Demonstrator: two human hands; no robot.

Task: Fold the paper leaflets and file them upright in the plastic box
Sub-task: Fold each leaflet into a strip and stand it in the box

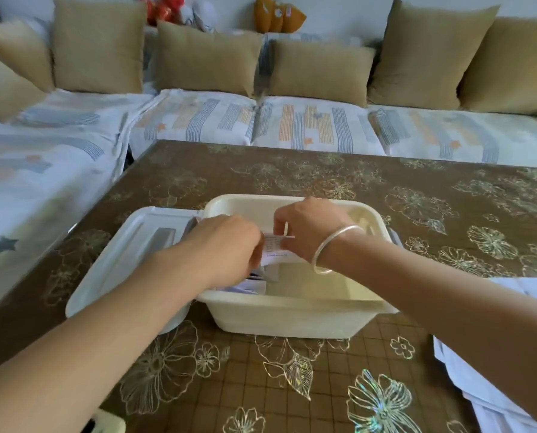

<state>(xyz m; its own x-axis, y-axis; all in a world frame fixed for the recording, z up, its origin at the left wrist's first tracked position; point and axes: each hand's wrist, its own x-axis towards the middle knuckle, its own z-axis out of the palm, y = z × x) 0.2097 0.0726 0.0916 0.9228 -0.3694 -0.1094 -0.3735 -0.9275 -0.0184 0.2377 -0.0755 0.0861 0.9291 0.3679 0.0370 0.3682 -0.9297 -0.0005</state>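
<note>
Paper first: the folded leaflet spans the gap between your hands inside the plastic box, long axis hand to hand; your right hand pinches one end; your left hand curls at the other, grip hidden; filed leaflets sit just under it.

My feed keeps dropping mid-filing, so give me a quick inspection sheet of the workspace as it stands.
Surface: table with a brown flowered cover, under everything.
Job's things: cream box, open; a leaflet held above it; folded leaflets inside, at its left near corner; loose papers at the table's right edge.
Clutter: lid lying left of the box.
Grippers: left hand holds the leaflet's left edge; right hand, wearing a bracelet, pinches its top.
Cables: nothing seen.
Surroundings: sofa with tan cushions; toys behind.
</note>
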